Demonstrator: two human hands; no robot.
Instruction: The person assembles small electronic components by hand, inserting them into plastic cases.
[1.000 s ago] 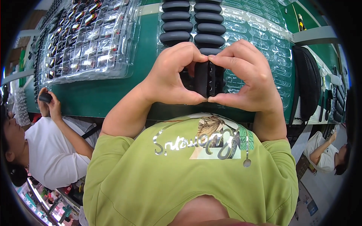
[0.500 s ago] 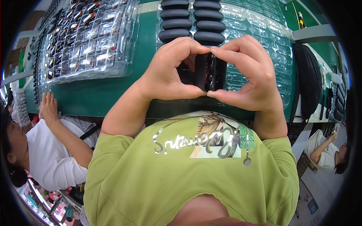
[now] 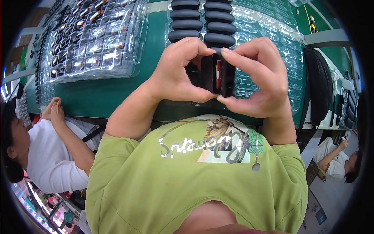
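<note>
Over the green table I hold a small black plastic casing in two halves with both hands. The fingers of my left hand (image 3: 175, 74) pinch the left half (image 3: 208, 74) at its top and bottom ends. My right hand (image 3: 263, 80) grips the right half (image 3: 227, 82) the same way, thumb below and fingertips above. Between the halves is a narrow gap, where a red and white part (image 3: 218, 76) shows inside. Beyond my hands stand two columns of dark grey rounded pieces (image 3: 220, 27).
Stacked clear trays (image 3: 93, 58) of small dark parts with red and metallic bits lie at left. A clear moulded tray (image 3: 269, 35) spreads at right, beside a black mesh pouch (image 3: 317, 85). One person (image 3: 54, 156) sits at left, another (image 3: 333, 156) farther right.
The casing's halves have parted more, and the red and white part inside shows now. My right hand has tilted slightly outward. The person at left has drawn their hands together.
</note>
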